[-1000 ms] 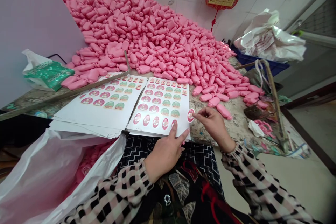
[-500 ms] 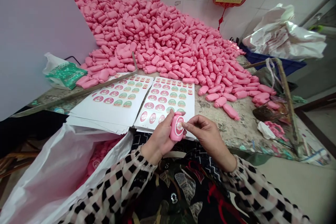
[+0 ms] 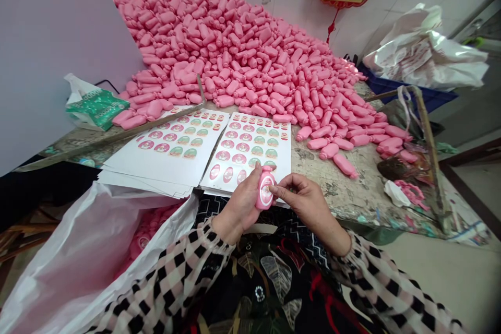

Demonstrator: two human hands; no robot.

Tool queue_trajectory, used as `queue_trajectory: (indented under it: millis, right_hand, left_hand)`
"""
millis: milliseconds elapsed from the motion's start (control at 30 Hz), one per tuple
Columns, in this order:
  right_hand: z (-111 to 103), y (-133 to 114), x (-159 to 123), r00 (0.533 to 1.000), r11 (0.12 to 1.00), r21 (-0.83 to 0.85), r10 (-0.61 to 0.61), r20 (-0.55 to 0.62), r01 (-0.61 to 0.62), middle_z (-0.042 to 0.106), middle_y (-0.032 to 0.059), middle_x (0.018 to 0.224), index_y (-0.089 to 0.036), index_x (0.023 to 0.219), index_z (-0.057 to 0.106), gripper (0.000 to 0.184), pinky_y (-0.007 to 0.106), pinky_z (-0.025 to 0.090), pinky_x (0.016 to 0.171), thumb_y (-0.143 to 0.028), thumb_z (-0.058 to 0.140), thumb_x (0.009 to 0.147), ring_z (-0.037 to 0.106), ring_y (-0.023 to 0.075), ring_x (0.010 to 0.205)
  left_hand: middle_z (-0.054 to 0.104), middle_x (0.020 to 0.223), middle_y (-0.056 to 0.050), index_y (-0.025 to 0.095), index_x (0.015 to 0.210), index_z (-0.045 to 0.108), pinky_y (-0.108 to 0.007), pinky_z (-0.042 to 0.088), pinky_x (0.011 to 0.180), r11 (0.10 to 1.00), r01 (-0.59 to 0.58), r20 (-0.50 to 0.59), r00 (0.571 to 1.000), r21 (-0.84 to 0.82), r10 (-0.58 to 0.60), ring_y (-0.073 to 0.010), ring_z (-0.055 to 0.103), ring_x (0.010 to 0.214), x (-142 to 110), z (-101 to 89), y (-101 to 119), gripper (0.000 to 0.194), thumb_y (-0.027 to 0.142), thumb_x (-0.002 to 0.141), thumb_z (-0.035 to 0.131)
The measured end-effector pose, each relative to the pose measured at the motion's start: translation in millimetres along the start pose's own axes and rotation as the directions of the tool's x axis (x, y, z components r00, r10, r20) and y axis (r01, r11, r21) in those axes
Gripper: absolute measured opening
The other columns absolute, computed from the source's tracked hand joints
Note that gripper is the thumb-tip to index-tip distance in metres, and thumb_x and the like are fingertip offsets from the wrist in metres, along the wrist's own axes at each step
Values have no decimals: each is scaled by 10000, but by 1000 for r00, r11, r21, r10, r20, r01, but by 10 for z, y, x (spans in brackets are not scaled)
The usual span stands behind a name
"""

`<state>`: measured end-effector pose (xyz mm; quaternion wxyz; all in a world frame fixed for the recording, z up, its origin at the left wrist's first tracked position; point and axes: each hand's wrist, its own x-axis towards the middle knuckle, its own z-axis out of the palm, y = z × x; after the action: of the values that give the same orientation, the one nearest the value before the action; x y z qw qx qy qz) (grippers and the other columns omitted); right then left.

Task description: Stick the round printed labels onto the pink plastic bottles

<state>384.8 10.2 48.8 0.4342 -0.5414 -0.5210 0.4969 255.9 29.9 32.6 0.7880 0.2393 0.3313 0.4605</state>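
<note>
My left hand (image 3: 245, 197) is closed round a small pink bottle (image 3: 263, 202), holding it nearly upright with its neck away from me. On the front of the bottle is an oval pink-and-white label (image 3: 266, 191). My right hand (image 3: 307, 202) touches this label with the thumb tip, its other fingers curled in behind the thumb. Whether those fingers pinch anything is hidden. Just beyond the hands lies a sheet of stickers (image 3: 250, 138) in rows of pink, green and red. A second stack of sticker sheets (image 3: 152, 167) is to its left.
A large heap of pink bottles (image 3: 235, 47) covers the back of the worn table (image 3: 309, 167). At lower left an open white sack (image 3: 74, 250) holds more pink pieces. A metal frame bar (image 3: 428, 151) rises at right; a green-and-white packet (image 3: 96, 107) lies at left.
The bottle has turned slightly in my left hand and shifted a little to the right. My right thumb is still against the label, slightly lower and further left.
</note>
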Motion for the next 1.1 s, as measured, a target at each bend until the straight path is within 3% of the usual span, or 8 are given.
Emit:
queue_trajectory:
  millis: [167, 267, 400, 533, 600, 767, 967, 1100]
  right_hand:
    - [-11, 47, -22, 999, 995, -91, -35, -19, 33, 649, 3, 651, -184, 712, 597, 255, 257, 460, 568, -429, 667, 722, 593, 141, 585]
    - [-39, 73, -41, 991, 956, -269, -133, -33, 120, 644, 9, 699, -189, 742, 610, 254, 249, 438, 574, -441, 624, 763, 580, 139, 618]
    - [-105, 66, -81, 955, 804, -530, -294, 40, 270, 632, 16, 759, -199, 780, 614, 206, 250, 411, 650, -383, 544, 841, 574, 147, 722]
    - [-121, 31, -144, 940, 593, -753, -327, 98, 285, 631, 33, 797, -196, 839, 612, 257, 267, 375, 662, -401, 463, 886, 565, 158, 729]
    - [-104, 14, -166, 943, 542, -798, -317, 95, 263, 642, 37, 836, -200, 884, 610, 279, 269, 365, 654, -421, 441, 892, 571, 163, 740]
    - [-144, 22, -128, 985, 679, -719, -164, 52, 151, 652, -8, 759, -249, 947, 607, 329, 245, 349, 588, -525, 457, 851, 566, 149, 679]
    - [-545, 239, 52, 995, 843, -538, -57, -76, 7, 564, -12, 638, -194, 824, 598, 413, 234, 325, 520, -589, 481, 793, 468, 125, 563]
    - [-728, 376, 58, 989, 887, -457, -3, -145, -64, 490, -33, 574, -181, 759, 565, 414, 225, 295, 492, -592, 522, 759, 402, 109, 522]
  left_hand:
    - [528, 771, -13, 171, 1052, 549, -229, 432, 516, 999, -16, 6, 1000, 28, 16, -113, 529, 608, -21, 28, 0, 547, 636, 772, 478]
    - [525, 800, -2, 173, 1052, 525, -219, 430, 565, 997, -27, 53, 998, 74, 23, -97, 525, 638, -55, 34, 21, 475, 560, 777, 547]
    - [528, 840, 14, 196, 1117, 455, -214, 440, 607, 988, -39, 130, 991, 148, 20, -87, 535, 675, -102, 11, 35, 440, 327, 754, 666]
    - [523, 812, 15, 194, 1079, 431, -252, 472, 563, 979, -38, 125, 992, 200, 13, -99, 555, 609, -113, -6, 1, 355, 365, 809, 587]
    - [524, 821, 12, 197, 1051, 424, -264, 489, 537, 974, -50, 102, 994, 219, 29, -109, 568, 602, -111, 2, -22, 331, 385, 818, 566]
    - [521, 765, 25, 202, 1083, 418, -239, 468, 456, 965, -64, 122, 992, 255, 34, -108, 566, 529, -122, 17, -21, 345, 416, 836, 528]
    - [588, 767, -20, 190, 1138, 430, -218, 448, 473, 971, -82, 102, 993, 225, 61, -114, 577, 556, -168, -80, 137, 367, 427, 863, 485]
    - [570, 669, 14, 199, 1169, 429, -186, 410, 430, 969, -3, 50, 999, 248, -9, -93, 531, 501, -269, -167, 277, 438, 352, 798, 606]
